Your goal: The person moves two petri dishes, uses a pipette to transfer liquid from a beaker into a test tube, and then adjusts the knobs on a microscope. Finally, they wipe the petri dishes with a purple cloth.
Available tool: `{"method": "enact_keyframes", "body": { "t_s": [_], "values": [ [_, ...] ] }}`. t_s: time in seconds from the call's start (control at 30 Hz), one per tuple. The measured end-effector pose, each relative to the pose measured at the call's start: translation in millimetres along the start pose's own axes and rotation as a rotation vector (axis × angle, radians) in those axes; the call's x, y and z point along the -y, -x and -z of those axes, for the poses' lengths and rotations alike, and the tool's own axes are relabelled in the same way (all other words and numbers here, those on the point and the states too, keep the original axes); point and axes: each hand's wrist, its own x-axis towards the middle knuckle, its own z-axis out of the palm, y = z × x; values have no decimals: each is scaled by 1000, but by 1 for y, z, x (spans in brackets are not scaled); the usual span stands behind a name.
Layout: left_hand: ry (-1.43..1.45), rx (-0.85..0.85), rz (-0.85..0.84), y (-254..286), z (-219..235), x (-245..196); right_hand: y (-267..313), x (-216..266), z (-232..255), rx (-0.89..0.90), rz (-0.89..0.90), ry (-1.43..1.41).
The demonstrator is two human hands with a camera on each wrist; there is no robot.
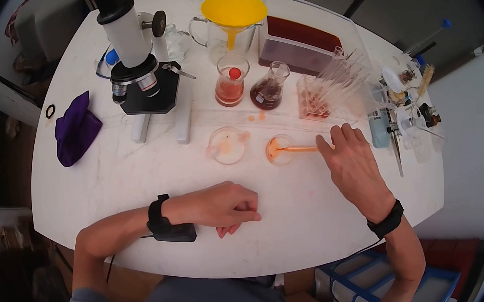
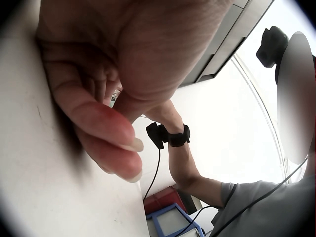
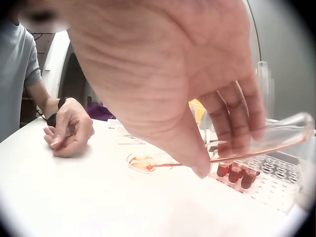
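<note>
My right hand [image 1: 356, 170] pinches a glass test tube [image 1: 303, 149] between thumb and fingers. The tube lies nearly level, one end over a petri dish [image 1: 285, 158] with orange liquid in it. An orange streak runs along the tube's lower side in the right wrist view, where its rounded end [image 3: 302, 129] sticks out past the fingers. My left hand [image 1: 218, 204] rests on the table with loosely curled fingers [image 2: 101, 118], holding nothing. Left of the orange dish sits a second petri dish [image 1: 226, 156] with a pale yellowish patch.
Behind the dishes stand a flask of red liquid [image 1: 229, 93], a dark-filled flask [image 1: 267, 94] and a test tube rack [image 1: 312, 108]. Farther back are a yellow funnel [image 1: 234, 10] in a jug and a plastic tub [image 1: 294, 55]. A microscope [image 1: 138, 67] and purple cloth [image 1: 77, 132] are at left.
</note>
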Motion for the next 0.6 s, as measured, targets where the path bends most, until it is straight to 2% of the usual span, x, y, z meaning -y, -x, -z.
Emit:
{"method": "enact_keyframes", "body": {
  "t_s": [0.3,0.6],
  "values": [
    [6,-3,-1,0,0,1,-13,8,38,46,136,242],
    [23,-6,-8,0,0,3,-23,25,58,-3,196,276]
  ]
}}
